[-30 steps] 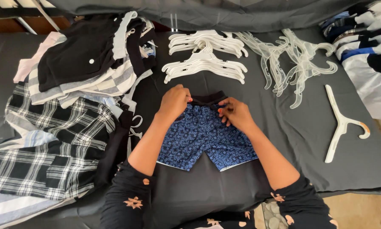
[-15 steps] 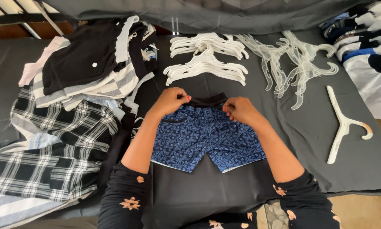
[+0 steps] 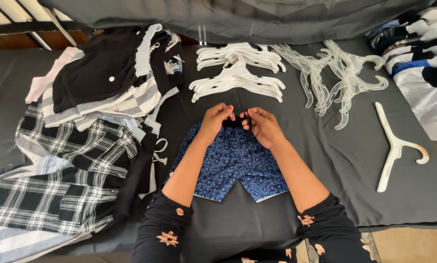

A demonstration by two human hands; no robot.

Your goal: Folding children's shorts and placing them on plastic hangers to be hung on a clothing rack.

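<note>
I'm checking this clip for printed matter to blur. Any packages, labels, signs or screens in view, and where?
None show: only blue patterned shorts under both hands, piled clothes left, white hangers and clear hangers beyond, one white hanger right, all on a dark sheet.

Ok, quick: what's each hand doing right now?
Left hand: closed, pinching the dark waistband of the blue patterned shorts.
Right hand: closed, pinching the same waistband, close beside the left.
</note>
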